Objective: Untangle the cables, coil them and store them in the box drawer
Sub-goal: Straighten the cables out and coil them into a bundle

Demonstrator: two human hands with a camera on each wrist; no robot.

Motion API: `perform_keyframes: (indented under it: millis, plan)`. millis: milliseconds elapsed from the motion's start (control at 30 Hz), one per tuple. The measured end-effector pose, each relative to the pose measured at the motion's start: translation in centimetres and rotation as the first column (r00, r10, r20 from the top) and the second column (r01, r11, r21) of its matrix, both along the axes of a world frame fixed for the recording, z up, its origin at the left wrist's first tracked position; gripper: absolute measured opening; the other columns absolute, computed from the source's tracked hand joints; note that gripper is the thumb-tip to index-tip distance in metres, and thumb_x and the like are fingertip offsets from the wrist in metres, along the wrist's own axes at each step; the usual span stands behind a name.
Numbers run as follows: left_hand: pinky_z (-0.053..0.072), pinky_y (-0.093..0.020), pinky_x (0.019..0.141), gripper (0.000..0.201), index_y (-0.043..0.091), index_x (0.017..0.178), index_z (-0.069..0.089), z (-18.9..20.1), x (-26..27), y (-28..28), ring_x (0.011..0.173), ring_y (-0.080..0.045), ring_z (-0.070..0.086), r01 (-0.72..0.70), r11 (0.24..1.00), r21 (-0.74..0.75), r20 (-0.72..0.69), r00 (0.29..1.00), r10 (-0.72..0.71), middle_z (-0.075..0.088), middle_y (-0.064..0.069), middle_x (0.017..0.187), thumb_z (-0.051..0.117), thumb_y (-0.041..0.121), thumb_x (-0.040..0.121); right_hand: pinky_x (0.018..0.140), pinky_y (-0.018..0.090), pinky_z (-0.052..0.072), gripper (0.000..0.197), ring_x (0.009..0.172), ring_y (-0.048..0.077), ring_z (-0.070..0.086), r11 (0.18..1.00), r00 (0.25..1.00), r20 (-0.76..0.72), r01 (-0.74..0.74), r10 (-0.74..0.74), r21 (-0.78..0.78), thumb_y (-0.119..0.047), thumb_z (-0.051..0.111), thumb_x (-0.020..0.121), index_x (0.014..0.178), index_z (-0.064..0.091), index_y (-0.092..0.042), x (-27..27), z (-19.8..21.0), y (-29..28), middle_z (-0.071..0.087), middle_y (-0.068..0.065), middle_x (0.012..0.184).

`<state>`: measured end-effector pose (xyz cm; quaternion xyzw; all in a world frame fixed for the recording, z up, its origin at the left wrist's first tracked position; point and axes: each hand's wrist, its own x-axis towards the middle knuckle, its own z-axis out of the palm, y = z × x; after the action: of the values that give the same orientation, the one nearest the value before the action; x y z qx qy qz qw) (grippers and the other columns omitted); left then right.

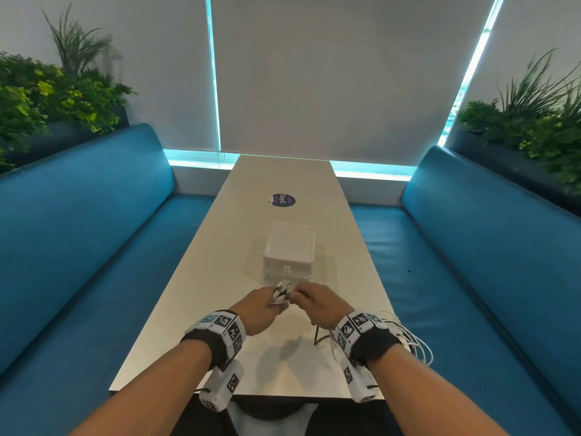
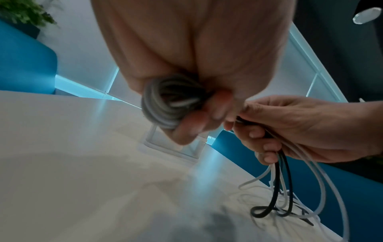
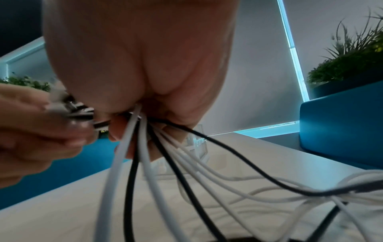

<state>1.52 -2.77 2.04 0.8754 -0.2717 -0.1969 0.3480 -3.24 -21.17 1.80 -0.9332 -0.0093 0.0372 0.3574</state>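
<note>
Head view: just before the box (image 1: 288, 250), our left hand (image 1: 258, 311) grips the coil (image 2: 163, 104); our right hand (image 1: 323, 305) clutches loose cables (image 3: 165, 157).

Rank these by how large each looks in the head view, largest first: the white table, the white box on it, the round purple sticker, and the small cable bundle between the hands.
1. white table
2. white box
3. purple sticker
4. cable bundle, about the sticker's size and partly hidden by fingers, so these last two are unsure.

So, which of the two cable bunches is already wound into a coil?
The grey coil, gripped in the left hand. The white and black cables in the right hand hang as loose strands to the table.
</note>
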Motion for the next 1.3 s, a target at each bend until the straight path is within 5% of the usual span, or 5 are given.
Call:
perform_keyframes:
  millis: [233,367,533,1000,1300]
  plan:
    - [0.046,-0.032,0.077,0.037,0.019,0.102,0.071,1.8,2.1,0.1,0.089,-0.024,0.065,0.000,0.996,-0.093,0.147,0.989,0.013,0.072,-0.004,0.098,0.051,0.051,0.098,0.064,0.043,0.054,0.040,0.056,0.014,0.058,0.991,0.992,0.054,0.111,-0.115,0.081,-0.056,0.048,0.095,0.093,0.055,-0.017,-0.3,-0.2,0.1,0.061,-0.005,0.071]
    - [0.036,-0.028,0.049,0.043,0.008,0.106,0.068,4.0,5.3,1.9,0.062,-0.038,0.055,-0.283,0.931,-0.229,0.119,0.941,0.315,0.067,-0.031,0.091,0.049,0.045,0.102,0.068,0.040,0.046,0.029,0.075,0.032,0.060,0.986,0.998,0.039,0.055,-0.049,-0.155,-0.048,0.040,0.101,0.105,0.044,-0.020,-0.8,-0.6,-0.6,0.063,0.011,0.082]
    - [0.033,-0.026,0.044,0.055,0.009,0.088,0.055,0.5,4.9,1.4,0.033,-0.021,0.036,-0.446,0.857,-0.256,-0.169,0.894,0.415,0.038,0.001,0.044,0.046,0.063,0.095,0.066,0.041,0.046,0.036,0.073,0.035,0.059,0.979,0.998,0.052,0.030,-0.020,-0.204,-0.052,0.030,0.101,0.120,0.035,-0.022,-1.9,-2.4,1.6,0.063,0.012,0.081]
    - [0.044,-0.029,0.053,0.043,0.014,0.071,0.062,-2.0,0.1,-3.2,0.053,-0.023,0.055,-0.454,0.827,-0.330,-0.397,0.862,0.315,0.060,-0.007,0.057,0.082,0.051,0.070,0.066,0.039,0.047,0.030,0.081,0.037,0.063,0.884,0.990,-0.023,-0.137,0.142,-0.446,-0.017,0.041,0.098,0.125,0.050,-0.008,-1.8,-2.2,4.0,0.067,0.019,0.097]
    - [0.040,-0.026,0.049,0.056,0.006,0.085,0.077,0.1,1.1,-2.6,0.066,-0.029,0.068,-0.555,0.687,-0.469,-0.467,0.816,0.340,0.077,-0.011,0.079,0.051,0.055,0.098,0.073,0.041,0.049,0.035,0.085,0.034,0.063,0.947,0.995,0.028,-0.086,0.099,-0.309,-0.042,0.039,0.102,0.118,0.049,-0.012,-1.3,-1.6,2.9,0.066,0.016,0.099]
